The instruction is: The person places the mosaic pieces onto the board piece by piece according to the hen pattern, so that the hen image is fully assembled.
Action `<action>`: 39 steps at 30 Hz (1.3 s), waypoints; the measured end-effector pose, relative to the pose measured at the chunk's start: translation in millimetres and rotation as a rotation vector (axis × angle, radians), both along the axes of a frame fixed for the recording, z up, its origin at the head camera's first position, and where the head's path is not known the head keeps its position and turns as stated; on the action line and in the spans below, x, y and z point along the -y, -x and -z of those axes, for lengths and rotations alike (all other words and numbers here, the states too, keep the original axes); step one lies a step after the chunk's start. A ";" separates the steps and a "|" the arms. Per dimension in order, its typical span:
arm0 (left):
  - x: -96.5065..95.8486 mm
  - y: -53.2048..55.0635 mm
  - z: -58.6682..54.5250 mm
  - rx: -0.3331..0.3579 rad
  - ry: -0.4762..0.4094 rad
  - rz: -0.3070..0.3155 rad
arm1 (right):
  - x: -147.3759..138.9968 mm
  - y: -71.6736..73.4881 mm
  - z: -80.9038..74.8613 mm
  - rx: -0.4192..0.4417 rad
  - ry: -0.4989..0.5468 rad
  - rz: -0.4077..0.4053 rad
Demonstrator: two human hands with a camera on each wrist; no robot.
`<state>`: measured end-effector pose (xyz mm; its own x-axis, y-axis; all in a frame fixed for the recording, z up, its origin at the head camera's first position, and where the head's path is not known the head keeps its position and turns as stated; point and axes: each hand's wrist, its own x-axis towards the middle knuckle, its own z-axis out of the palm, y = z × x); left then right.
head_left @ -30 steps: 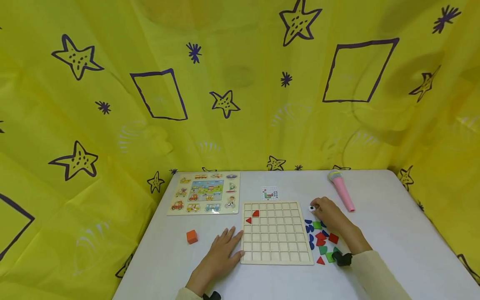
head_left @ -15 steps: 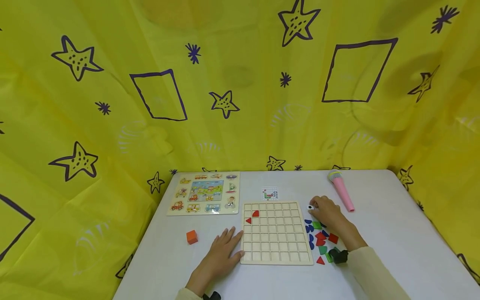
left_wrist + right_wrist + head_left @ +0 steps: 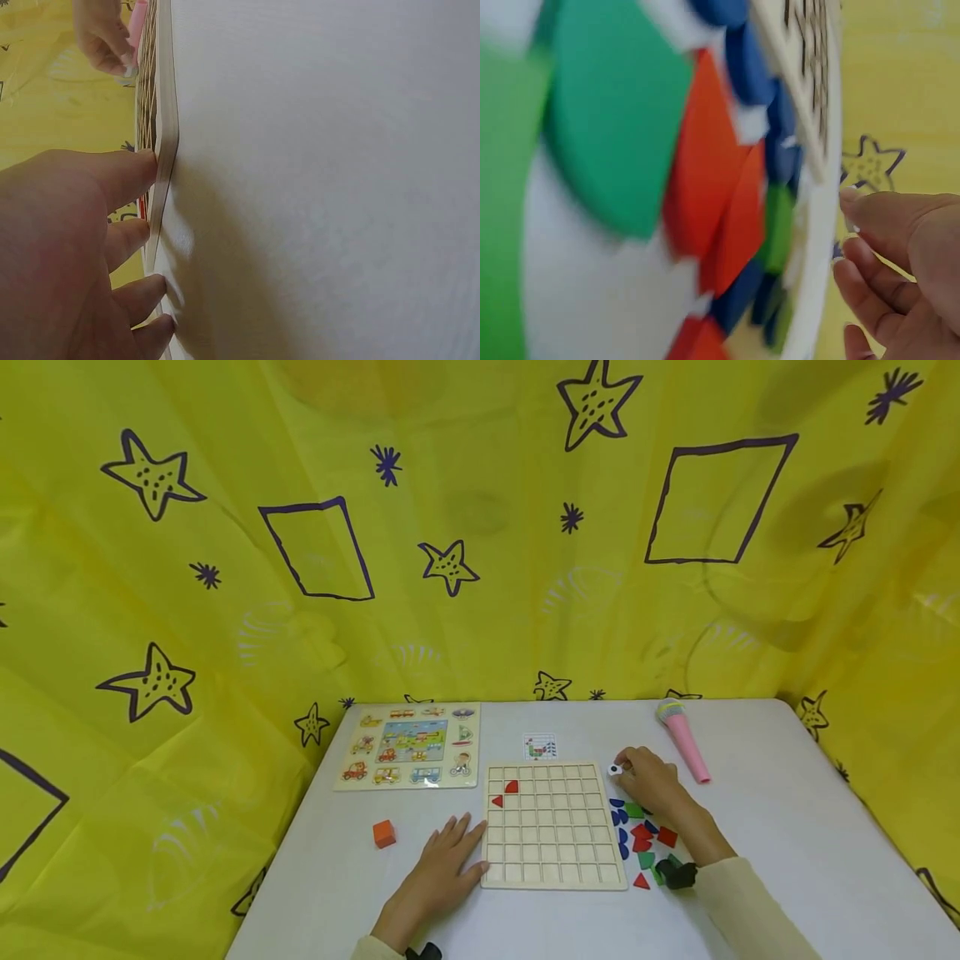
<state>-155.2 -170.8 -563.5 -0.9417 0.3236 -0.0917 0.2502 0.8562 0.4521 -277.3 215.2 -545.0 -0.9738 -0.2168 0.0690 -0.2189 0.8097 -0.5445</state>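
Observation:
A wooden grid board [image 3: 555, 827] lies on the table with a red quarter-round piece [image 3: 512, 787] and a red triangle [image 3: 498, 801] in its upper left cells. My left hand [image 3: 446, 864] rests beside the board, fingers spread. In the left wrist view the fingertips [image 3: 142, 169] of this hand touch the board's edge. Off the board's upper right corner, my right hand [image 3: 651, 781] pinches a small white piece with a black dot [image 3: 615, 770] between thumb and fingers. The right wrist view shows this hand [image 3: 900, 262], but the white piece is barely visible there.
Right of the board lie loose blue half-rounds [image 3: 623, 843], red pieces [image 3: 667, 837] and green pieces [image 3: 646, 860], partly under my right forearm. A small pattern card [image 3: 540, 747], picture puzzle [image 3: 375, 743], pink toy microphone [image 3: 686, 743] and orange cube [image 3: 384, 834] surround it.
My right hand has shifted slightly left and away from me with the white piece, closer to the board's upper right corner. The left hand has stayed in place.

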 end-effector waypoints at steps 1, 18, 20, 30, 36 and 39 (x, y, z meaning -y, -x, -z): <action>0.0 0.5 0.6 0.002 0.003 -0.002 | 3.8 -0.4 -2.2 -0.021 0.009 0.003; -0.4 -2.7 -2.0 0.005 0.003 0.001 | 86.3 -19.0 -25.9 -0.079 0.039 -0.110; -0.1 -2.2 -1.7 0.010 0.005 -0.001 | 96.8 -21.2 -23.1 -0.060 0.016 -0.134; 1.5 0.0 2.7 -0.007 0.014 0.006 | 144.5 -34.2 -5.1 -0.064 -0.060 -0.255; 1.0 0.4 2.6 -0.004 0.009 0.011 | 157.8 -33.5 -0.8 -0.147 -0.123 -0.287; 1.0 0.4 2.6 -0.003 0.011 0.009 | 159.6 -33.6 0.4 -0.160 -0.121 -0.292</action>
<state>-155.6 -171.8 -566.1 -0.9390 0.3313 -0.0924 0.2595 0.8589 0.4416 -243.7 55.6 -545.4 -0.8486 -0.5002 0.1722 -0.5251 0.7570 -0.3887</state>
